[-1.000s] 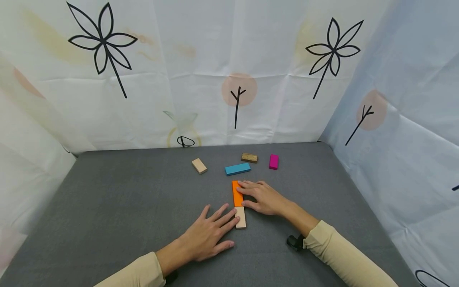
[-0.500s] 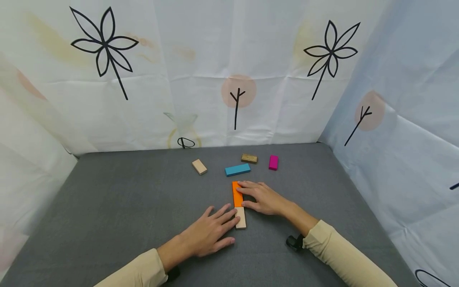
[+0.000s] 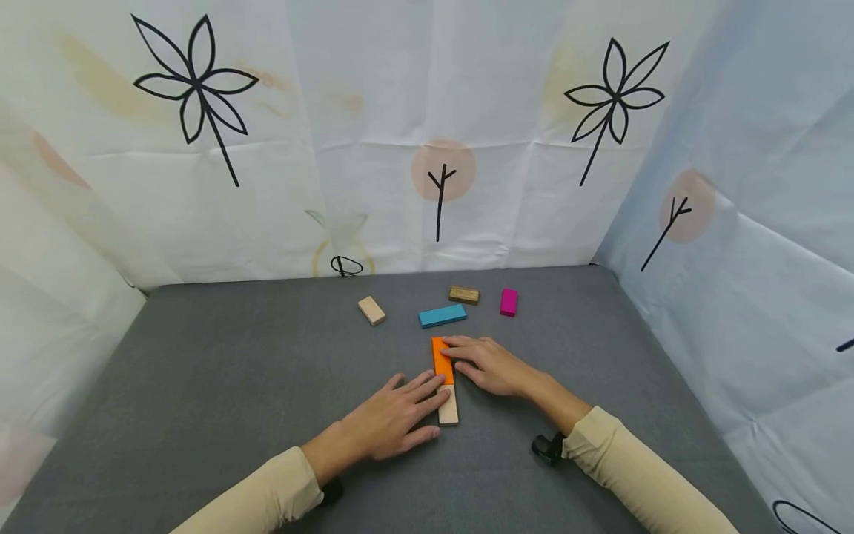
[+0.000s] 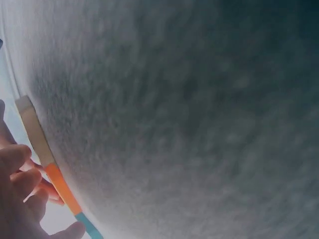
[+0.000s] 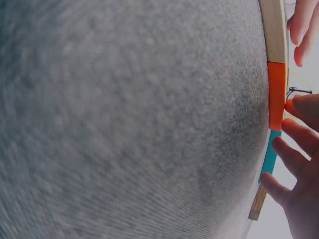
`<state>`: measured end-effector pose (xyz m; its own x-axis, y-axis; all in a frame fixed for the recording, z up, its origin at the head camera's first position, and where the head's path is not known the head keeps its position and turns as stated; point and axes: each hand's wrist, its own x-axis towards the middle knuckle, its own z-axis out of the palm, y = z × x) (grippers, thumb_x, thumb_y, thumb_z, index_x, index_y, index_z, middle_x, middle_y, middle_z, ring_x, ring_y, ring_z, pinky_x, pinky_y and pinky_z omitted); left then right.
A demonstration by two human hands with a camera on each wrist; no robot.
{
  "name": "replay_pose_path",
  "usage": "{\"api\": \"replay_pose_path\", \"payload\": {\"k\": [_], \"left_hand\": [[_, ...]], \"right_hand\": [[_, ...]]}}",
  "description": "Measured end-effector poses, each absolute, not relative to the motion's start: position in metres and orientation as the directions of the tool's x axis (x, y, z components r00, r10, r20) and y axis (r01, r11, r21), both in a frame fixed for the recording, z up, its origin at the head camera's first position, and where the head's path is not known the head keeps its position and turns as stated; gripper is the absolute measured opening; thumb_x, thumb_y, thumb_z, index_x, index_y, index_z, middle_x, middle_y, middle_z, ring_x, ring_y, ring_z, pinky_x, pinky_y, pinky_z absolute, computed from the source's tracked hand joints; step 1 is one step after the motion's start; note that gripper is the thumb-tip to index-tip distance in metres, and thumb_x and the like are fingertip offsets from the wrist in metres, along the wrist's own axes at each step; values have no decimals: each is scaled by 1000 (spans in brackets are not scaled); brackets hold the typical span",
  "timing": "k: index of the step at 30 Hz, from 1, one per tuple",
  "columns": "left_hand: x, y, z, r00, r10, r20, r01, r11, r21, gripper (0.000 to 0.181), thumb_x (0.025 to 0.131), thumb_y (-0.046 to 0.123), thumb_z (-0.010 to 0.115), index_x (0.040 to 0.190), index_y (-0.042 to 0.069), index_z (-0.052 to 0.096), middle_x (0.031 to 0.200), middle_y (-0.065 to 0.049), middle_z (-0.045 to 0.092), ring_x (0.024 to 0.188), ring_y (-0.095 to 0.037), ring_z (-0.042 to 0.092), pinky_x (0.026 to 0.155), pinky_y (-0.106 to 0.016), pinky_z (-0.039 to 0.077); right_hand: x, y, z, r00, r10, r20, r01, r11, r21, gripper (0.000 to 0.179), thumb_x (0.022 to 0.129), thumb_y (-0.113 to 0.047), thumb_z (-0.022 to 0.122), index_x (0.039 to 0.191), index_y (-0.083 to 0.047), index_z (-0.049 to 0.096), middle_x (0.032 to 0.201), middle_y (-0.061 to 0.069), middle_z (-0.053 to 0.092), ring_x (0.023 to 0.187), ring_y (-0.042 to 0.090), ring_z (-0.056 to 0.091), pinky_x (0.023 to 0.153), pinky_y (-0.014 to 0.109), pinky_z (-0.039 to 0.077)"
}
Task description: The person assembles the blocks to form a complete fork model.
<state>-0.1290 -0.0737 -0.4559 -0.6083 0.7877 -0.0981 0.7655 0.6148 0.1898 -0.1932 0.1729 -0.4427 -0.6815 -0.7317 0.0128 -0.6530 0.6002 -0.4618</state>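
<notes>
An orange block [image 3: 440,360] and a pale wooden block [image 3: 449,411] lie end to end in a line on the grey cloth, the orange one farther away. My left hand [image 3: 387,424] is spread at their left, its fingertips over the wooden block and near the seam. From the right, my right hand [image 3: 492,365] rests extended fingertips on the orange block, while its thumb stands apart from the block's right side. In the right wrist view, the fingers of the right hand [image 5: 301,164] reach in beside the orange block [image 5: 276,97].
Beyond the hands lie a blue block [image 3: 442,316], a brown wooden block [image 3: 463,294], a magenta block [image 3: 509,302] and another pale wooden block [image 3: 371,310]. A white patterned cloth [image 3: 373,133] hangs behind the table and along its sides.
My left hand has shifted forward and right along the blocks, toward the seam. The right thumb has drawn away from the orange block's side. The blocks stay in place.
</notes>
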Motion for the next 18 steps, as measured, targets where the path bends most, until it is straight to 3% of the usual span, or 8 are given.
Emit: {"api": "replay_pose_path", "payload": {"k": [5,12,18], "left_hand": [[-134,-74,-457,-623,771,-132,745,636,202,63,104,56,36,159,25,29,164,3,24,150,-22,22,111,-62,28],[-137,-73,-457,-625,769,-133,744,638,196,61,104,56,37,158,27,30,163,5,27,149,-22,25,110,-63,30],[-138,-73,-458,-626,771,-120,746,636,196,60,104,54,39,157,27,33,162,6,29,149,-22,25,108,-63,31]], "right_hand": [[-199,173,-442,-692,-721,38,-656,606,-450,40,104,-15,53,142,-4,55,152,12,46,141,29,40,111,58,29],[-214,176,-440,-771,-626,115,-621,701,-351,48,103,-19,55,146,0,48,154,18,41,140,34,40,113,58,27],[-231,178,-441,-807,-588,65,-571,746,-344,51,104,-20,54,149,1,43,157,19,35,141,36,38,114,58,26]]}}
